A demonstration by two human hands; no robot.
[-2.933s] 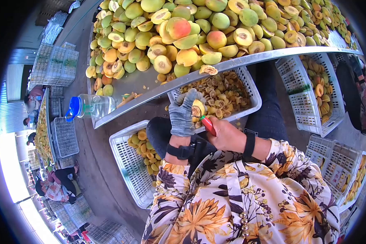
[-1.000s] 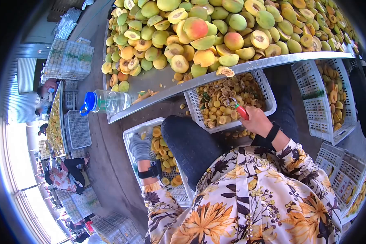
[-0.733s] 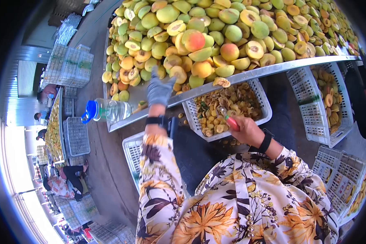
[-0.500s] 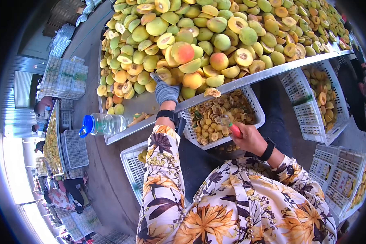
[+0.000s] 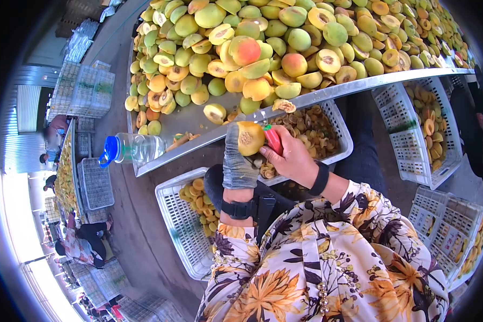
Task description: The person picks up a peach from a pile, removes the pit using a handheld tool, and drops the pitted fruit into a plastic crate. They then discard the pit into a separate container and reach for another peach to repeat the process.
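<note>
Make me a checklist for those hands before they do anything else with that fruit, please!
1. Grey-gloved left hand holding the yellow cut fruit half: ok.
2. Bare right hand gripping the red-handled tool: ok.
3. Both hands gloved: not ok, the right one is bare.
4. Tool's metal tip touching the fruit: cannot tell, I can't see it clearly.
5. Clear plastic bottle with a blue cap away from both hands: ok.
</note>
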